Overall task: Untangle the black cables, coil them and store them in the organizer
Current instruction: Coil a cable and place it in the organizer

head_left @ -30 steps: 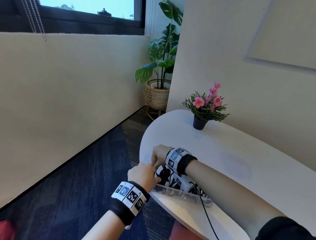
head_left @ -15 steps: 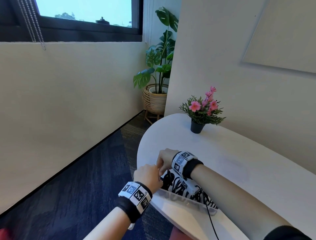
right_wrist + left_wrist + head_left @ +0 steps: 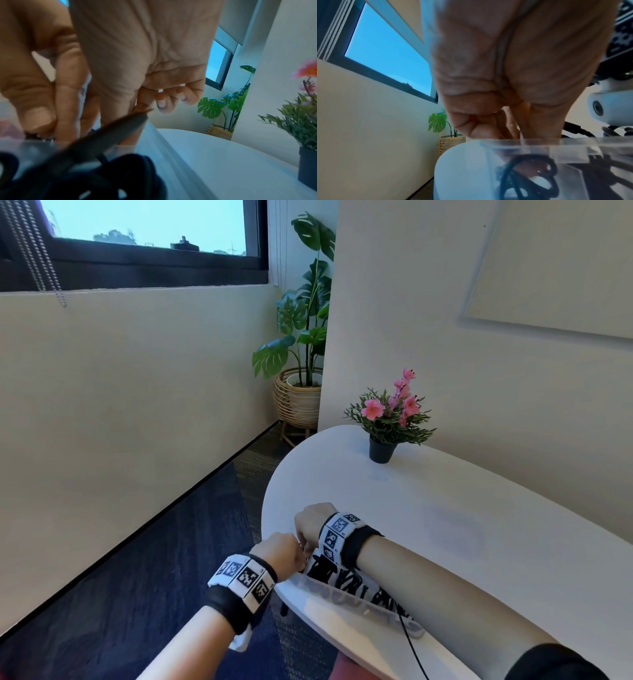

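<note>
Both hands' grip pinches the black cable (image 3: 529, 174), left hand (image 3: 281, 554) and right hand (image 3: 313, 523) tucking its coil into the clear organizer (image 3: 342, 594) at the bench (image 3: 479, 529) edge.

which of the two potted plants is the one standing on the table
The small pink-flowered plant in the black pot stands on the white table. The tall big-leaved plant in the woven basket stands on the floor, beyond the table.

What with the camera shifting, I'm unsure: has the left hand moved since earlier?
No: the left hand stays at the organizer's left end, beside the right hand.
</note>
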The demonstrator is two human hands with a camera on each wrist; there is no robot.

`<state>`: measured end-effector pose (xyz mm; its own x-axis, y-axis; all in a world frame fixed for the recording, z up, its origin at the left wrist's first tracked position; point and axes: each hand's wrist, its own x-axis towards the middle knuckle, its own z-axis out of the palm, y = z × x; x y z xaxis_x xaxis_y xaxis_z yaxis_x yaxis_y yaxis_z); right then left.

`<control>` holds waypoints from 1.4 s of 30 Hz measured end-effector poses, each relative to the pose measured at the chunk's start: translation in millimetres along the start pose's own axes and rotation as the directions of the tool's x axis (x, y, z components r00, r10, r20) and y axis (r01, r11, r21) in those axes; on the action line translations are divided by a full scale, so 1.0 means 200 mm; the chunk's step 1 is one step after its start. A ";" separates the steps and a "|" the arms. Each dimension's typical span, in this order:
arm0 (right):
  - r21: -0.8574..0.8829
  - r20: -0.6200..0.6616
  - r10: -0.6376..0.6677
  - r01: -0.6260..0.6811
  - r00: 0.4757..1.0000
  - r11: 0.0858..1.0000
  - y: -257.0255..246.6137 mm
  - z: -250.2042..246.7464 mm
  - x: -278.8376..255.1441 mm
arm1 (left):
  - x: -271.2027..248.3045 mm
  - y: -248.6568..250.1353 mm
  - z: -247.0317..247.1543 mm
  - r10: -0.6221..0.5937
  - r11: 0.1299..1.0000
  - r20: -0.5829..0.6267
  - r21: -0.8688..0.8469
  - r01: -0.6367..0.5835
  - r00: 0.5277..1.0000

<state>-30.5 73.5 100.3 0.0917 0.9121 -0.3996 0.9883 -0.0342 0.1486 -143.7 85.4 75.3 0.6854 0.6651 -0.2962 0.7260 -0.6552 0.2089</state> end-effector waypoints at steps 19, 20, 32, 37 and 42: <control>0.152 0.102 -0.102 0.086 0.990 0.985 0.15 0.10 -0.11 | -0.08 -0.06 0.09 0.491 0.871 -0.242 0.128 -0.474 0.837; 0.147 0.104 -0.075 0.059 0.992 0.987 0.15 0.10 -0.12 | -0.07 -0.05 0.09 0.495 0.869 -0.221 0.143 -0.474 0.841; 0.664 -0.214 0.096 0.073 0.972 0.744 0.40 0.03 -0.36 | -0.08 0.01 0.10 0.392 0.906 -0.095 0.213 -0.366 0.915; 0.664 -0.073 0.446 -0.290 0.892 0.689 0.72 0.19 -0.61 | -0.08 -0.04 0.08 0.365 0.905 -0.282 -0.116 -0.409 0.888; 0.605 0.233 0.533 -0.550 0.813 0.575 0.77 0.44 -0.76 | -0.07 0.04 0.11 0.330 0.877 -0.403 -0.204 -0.435 0.854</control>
<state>118.4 -105.6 103.5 0.6300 0.6284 -0.4564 0.5918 -0.7690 -0.2419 -149.3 63.3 61.5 0.8467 0.4962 0.1920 0.3498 -0.7910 0.5020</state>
